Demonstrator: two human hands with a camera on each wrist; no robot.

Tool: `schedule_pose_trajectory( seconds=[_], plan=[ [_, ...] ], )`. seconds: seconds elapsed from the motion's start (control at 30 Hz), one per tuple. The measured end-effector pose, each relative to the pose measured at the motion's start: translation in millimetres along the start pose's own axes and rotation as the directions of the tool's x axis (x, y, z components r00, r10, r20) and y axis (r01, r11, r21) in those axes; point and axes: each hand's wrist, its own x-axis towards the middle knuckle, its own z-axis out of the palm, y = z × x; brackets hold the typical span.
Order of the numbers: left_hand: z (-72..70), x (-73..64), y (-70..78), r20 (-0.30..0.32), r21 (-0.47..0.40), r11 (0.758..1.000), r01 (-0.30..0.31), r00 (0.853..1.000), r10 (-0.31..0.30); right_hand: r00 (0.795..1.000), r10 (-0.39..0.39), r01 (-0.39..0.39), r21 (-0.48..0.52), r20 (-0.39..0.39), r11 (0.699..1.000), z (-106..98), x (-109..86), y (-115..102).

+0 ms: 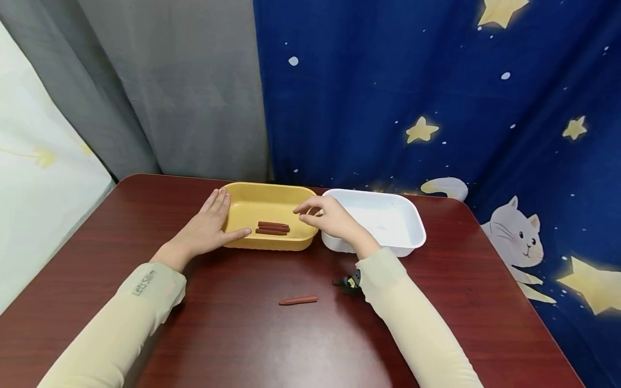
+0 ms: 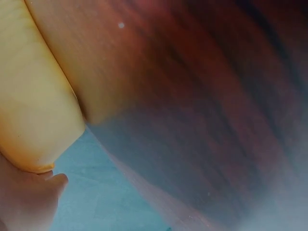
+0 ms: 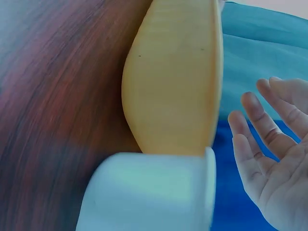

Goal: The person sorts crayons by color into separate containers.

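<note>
A yellow plastic bin [image 1: 271,245] stands at the back of the table, with several reddish-brown crayons [image 1: 273,228] lying together inside near its front wall. My left hand [image 1: 206,226] rests at the bin's left end, fingers straight along the side and thumb over the front rim. Above the bin's right end hovers my right hand [image 1: 330,215], holding nothing; in the right wrist view its fingers [image 3: 264,125] are loosely spread beside the bins. Another reddish-brown crayon [image 1: 298,300] lies on the table in front. In the left wrist view, only part of the left hand [image 2: 29,197] shows at the bin's edge.
A white bin [image 1: 383,221] stands directly right of the yellow one. A small black object [image 1: 351,281] shows beside the right sleeve, partly hidden by it. Behind the dark red wooden table [image 1: 233,334] hang grey and blue curtains [image 1: 339,97].
</note>
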Motion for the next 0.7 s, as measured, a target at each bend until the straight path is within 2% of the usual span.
schedule_pose_trajectory(
  seconds=[0.17, 0.37, 0.5, 0.7],
  plan=[
    [0.1, 1.5, -1.0, -0.007, 0.000, 1.000, -0.005, 1.000, 0.005, 0.999, -0.022, 0.023, 0.021, -0.025, 1.000, -4.3, -22.7, -2.7],
    [1.4, 0.1, -1.7, 0.003, -0.005, 1.000, 0.002, 1.000, -0.002, 0.999, -0.017, 0.018, 0.052, -0.031, 0.998, 4.1, -50.8, -3.1],
    [1.4, -0.3, -0.9, 0.006, -0.002, 1.000, 0.002, 1.000, -0.002, 1.000, -0.018, 0.017, 0.084, 0.004, 0.996, 12.7, -65.8, -3.4],
    [0.6, 1.2, -1.6, -0.001, 0.013, 1.000, -0.003, 1.000, 0.003, 0.993, -0.057, 0.054, 0.027, 0.100, 0.998, 25.9, -79.2, -2.5]
  ],
)
